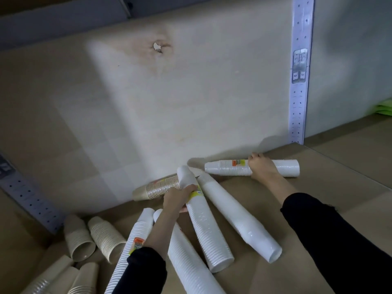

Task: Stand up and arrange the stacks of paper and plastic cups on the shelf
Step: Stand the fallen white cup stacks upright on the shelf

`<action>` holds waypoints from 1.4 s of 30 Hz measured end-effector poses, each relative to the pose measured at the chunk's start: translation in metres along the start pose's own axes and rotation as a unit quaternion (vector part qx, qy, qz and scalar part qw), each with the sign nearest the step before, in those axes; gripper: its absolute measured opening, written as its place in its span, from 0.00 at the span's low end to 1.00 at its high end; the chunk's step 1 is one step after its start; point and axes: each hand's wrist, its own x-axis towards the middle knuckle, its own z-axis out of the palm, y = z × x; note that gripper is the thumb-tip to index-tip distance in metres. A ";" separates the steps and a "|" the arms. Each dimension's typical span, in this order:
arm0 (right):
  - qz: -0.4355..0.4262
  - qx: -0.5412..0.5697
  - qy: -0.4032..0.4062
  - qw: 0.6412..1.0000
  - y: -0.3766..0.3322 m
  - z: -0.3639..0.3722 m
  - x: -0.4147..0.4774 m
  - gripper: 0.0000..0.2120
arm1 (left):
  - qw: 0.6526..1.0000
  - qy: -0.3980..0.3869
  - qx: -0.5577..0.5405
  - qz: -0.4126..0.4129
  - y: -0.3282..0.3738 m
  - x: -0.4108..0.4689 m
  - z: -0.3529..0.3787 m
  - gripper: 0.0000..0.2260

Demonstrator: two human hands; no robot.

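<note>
Several sleeves of cups lie on their sides on the brown shelf (339, 187). My left hand (177, 198) grips a long white plastic cup stack (205, 228) near its yellow label. My right hand (262, 167) is closed over another white cup stack (231, 167) lying along the back wall. Between them rests a third white stack (239, 217). A beige paper cup stack (157, 188) lies behind my left hand. Two more white stacks (131, 245) (188, 264) lie under my left forearm. Beige paper stacks (79, 238) (106, 237) lie at the lower left.
A cream back panel (169, 102) with a chipped hole rises behind the shelf. Perforated metal uprights (299, 81) (31, 198) bound the bay. Something green (384, 109) shows at the far right. More beige cup stacks (63, 279) lie at the bottom left corner.
</note>
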 end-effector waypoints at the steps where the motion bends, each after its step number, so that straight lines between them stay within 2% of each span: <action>1: 0.015 0.016 0.002 1.000 0.002 -0.005 -0.006 0.19 | 1.000 0.011 0.003 0.015 0.004 -0.005 -0.003 0.21; 8: 0.114 0.184 0.044 0.975 0.010 -0.048 -0.044 0.26 | 0.988 0.080 0.006 0.133 0.031 -0.048 -0.023 0.17; 13: 0.151 0.253 0.086 0.952 0.012 -0.062 -0.065 0.27 | 0.969 0.131 0.000 0.210 0.040 -0.074 -0.033 0.17; 20: 0.202 0.364 0.148 0.897 0.026 -0.067 -0.069 0.28 | 0.947 0.154 -0.048 0.276 0.046 -0.088 -0.033 0.21; 29: 0.268 0.438 0.218 0.830 0.059 -0.055 -0.063 0.26 | 0.941 0.164 -0.048 0.293 0.049 -0.076 -0.020 0.23; 34: 0.285 0.436 0.215 0.826 0.076 -0.047 -0.058 0.27 | 0.942 0.161 -0.049 0.291 0.050 -0.069 -0.013 0.23; 42: 0.305 0.486 0.228 0.786 0.094 -0.038 -0.054 0.24 | 0.943 0.153 -0.040 0.294 0.054 -0.058 -0.004 0.23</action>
